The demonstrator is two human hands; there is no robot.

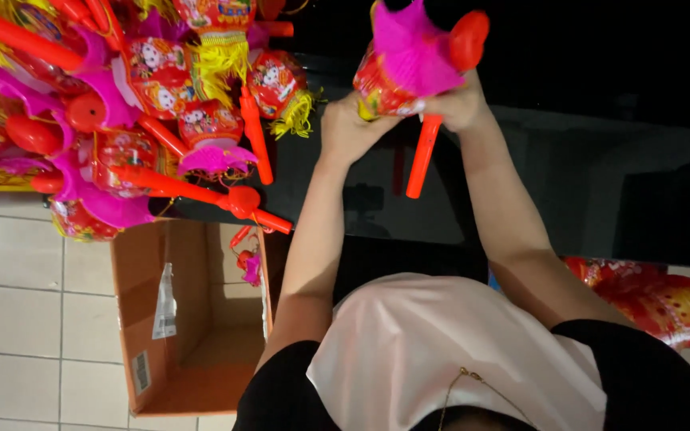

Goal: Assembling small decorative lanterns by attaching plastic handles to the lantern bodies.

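Both my hands are raised in front of me around one toy lantern (409, 60). It has a red printed body, a magenta ruffled top and a red-orange round knob. My left hand (346, 128) grips the lantern's red body from the left. My right hand (458, 105) closes on it from the right, where a red-orange stick handle (422, 164) hangs down below the fingers. The lantern is held in the air over a dark surface, apart from the other toys.
A heap of similar red and magenta lanterns with yellow tassels (121, 112) fills the upper left. Below it stands an open cardboard box (141, 319) with a small lantern (249, 262) inside, on a pale tiled floor (25, 303). Red printed lanterns (664, 303) lie at the right.
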